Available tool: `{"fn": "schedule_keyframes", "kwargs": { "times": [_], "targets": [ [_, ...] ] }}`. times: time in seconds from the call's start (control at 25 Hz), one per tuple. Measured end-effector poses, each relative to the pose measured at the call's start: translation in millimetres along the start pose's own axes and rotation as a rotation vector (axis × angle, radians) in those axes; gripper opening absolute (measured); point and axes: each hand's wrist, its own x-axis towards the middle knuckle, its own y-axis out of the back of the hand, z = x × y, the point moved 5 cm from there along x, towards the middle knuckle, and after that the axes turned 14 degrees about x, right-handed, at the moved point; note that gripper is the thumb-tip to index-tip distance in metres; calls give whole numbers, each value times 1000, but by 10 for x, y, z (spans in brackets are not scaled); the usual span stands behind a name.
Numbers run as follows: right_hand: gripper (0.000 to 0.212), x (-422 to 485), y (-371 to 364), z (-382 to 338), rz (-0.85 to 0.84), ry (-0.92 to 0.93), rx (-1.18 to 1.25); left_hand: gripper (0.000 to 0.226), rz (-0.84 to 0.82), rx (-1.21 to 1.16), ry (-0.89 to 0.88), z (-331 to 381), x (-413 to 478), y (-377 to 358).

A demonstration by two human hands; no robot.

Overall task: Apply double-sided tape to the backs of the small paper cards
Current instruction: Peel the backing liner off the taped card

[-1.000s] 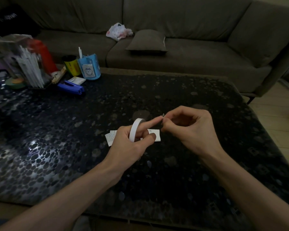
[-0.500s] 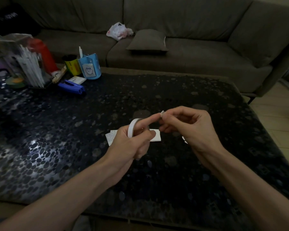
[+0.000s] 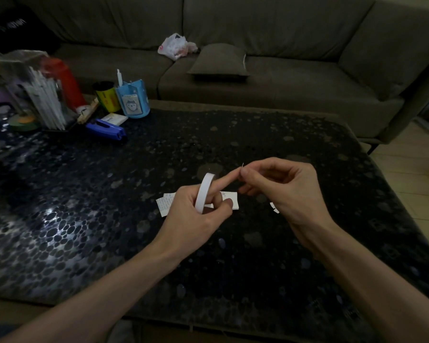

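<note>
A white roll of double-sided tape point(image 3: 204, 190) is worn on my left hand point(image 3: 196, 219), with the index finger passed through it and pointing right. My right hand point(image 3: 282, 191) pinches a tiny bit of tape point(image 3: 242, 166) at that fingertip. Under the hands, small white paper cards point(image 3: 164, 204) lie on the dark pebble-patterned table point(image 3: 84, 219), one showing at the left and one point(image 3: 230, 197) between the hands. Small white scraps point(image 3: 274, 208) lie beside my right wrist.
At the table's back left stand a blue pen holder point(image 3: 133, 100), a yellow can point(image 3: 107, 97), a red bottle point(image 3: 65, 82), a blue stapler point(image 3: 107, 129) and a rack of white sticks point(image 3: 45, 102). A grey sofa point(image 3: 282, 78) with a cushion and a plastic bag runs behind.
Both hands have risen a little and my right hand has shifted slightly right, uncovering white scraps on the table. The pinch at my left fingertip stays.
</note>
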Motion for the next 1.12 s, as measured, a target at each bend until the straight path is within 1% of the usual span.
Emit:
{"fn": "schedule_keyframes", "kwargs": {
  "times": [0.32, 0.4, 0.48, 0.52, 0.6, 0.64, 0.72, 0.88, 1.0, 1.12],
  "targets": [
    [5, -3, -7, -30, -31, 31, -103, 51, 17, 86, -28, -46, -8, -5],
    [7, -9, -12, -47, -47, 48, -163, 45, 15, 134, -24, -50, -22, -8],
    [8, -13, -11, -54, -51, 54, -195, 31, 20, 160, -22, -43, -34, -14],
    [9, -13, -9, -55, -51, 53, -202, 31, 27, 170, -19, -30, -37, -12],
    [8, -12, -9, -55, -47, 54, -208, 42, 36, 197, -5, -21, -36, -3],
    [8, -13, -10, -57, -43, 58, -211, 43, 34, 201, -3, -18, -35, -1],
    [8, -16, -9, -63, -38, 65, -215, 40, 33, 179, -16, -12, -36, 1],
    [10, -18, -10, -86, -54, 77, -238, 46, 37, 125, -11, -11, -27, 1],
    [9, -17, -18, -99, -68, 85, -251, 36, 45, 84, 28, -55, -1, 12],
    [10, -19, -41, -96, -84, 96, -257, 56, 42, 64, 20, -39, 12, 24]
  ]
}}
